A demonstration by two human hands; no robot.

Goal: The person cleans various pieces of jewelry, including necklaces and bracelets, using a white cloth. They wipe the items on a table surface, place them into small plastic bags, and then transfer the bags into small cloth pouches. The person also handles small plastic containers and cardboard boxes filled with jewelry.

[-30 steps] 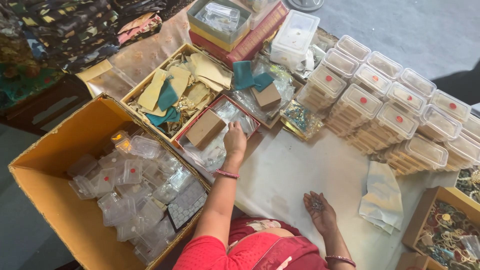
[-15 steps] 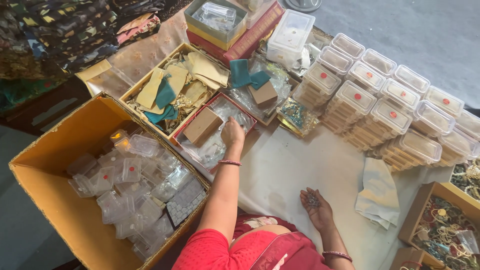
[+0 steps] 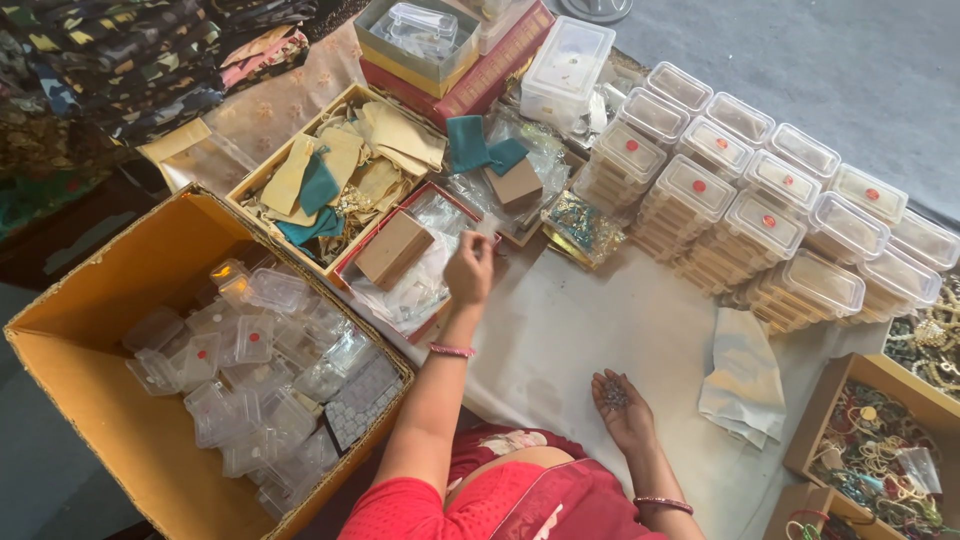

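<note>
From the head view, the left hand [image 3: 468, 268] reached out with pinched fingers over the red-rimmed tray [image 3: 452, 205] of clear packets, beside a brown box [image 3: 393, 249]; whether it gripped a packet could not be told; the right hand [image 3: 622, 408] lay palm up, cupped around small beads [image 3: 613, 392], near on the white cloth [image 3: 590, 320]; the cardboard box [image 3: 90, 340] stood left.

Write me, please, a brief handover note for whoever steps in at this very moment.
Left hand: stretched out over the red-rimmed tray of clear plastic bags, fingers pinched; what they hold is too small to tell.
Right hand: palm up over the white cloth, cupping a small pile of tiny beads.
Nearby: cardboard box of small clear cases on the left, stacked clear lidded boxes on the right.
Done: beads gathered in the palm. Left: none bagged yet, as far as shows.
</note>
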